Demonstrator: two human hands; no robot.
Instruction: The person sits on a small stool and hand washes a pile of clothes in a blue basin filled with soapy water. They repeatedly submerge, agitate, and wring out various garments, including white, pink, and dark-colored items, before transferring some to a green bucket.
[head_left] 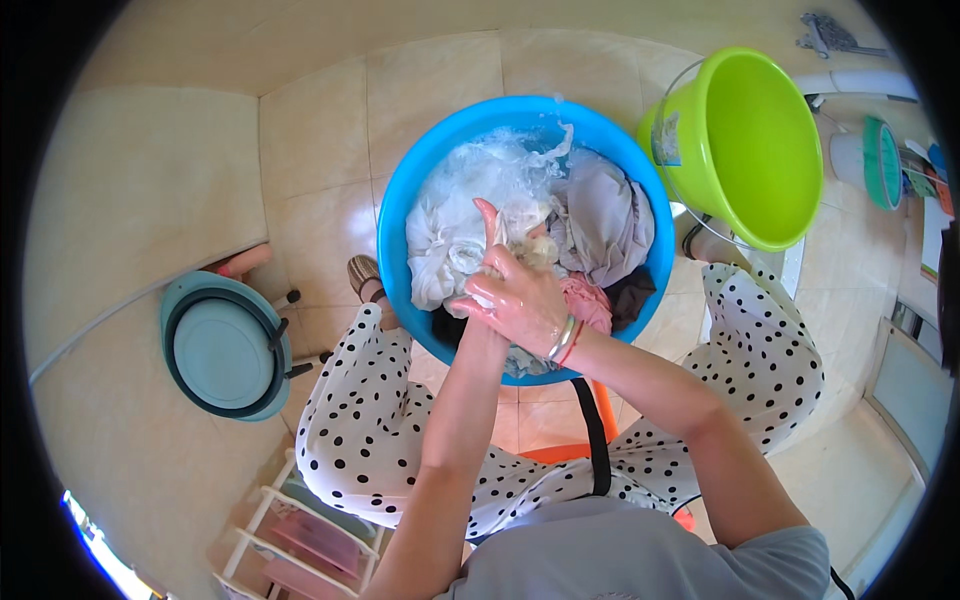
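Note:
A blue basin (391,250) of water and wet laundry stands between my knees. My left hand (488,222) is over the laundry, partly hidden behind my right, its thumb raised. Its visible fingers appear curled on a wet cream-white cloth (522,218). Across my left wrist lies my right hand (528,298), fingers bent round it, with white suds or cloth between them. White laundry (437,225) fills the basin's left side. A grey garment (600,225) sits at right, above a pink cloth (588,303) and a dark cloth (633,297). Water splashes at the far side.
A lime-green bucket (762,150) with a wire handle stands tilted at the far right. Grey-green nested basins (222,350) lean at the left wall. A white rack (262,540) stands at lower left. My orange stool (560,452) shows under me on tiled floor (315,130).

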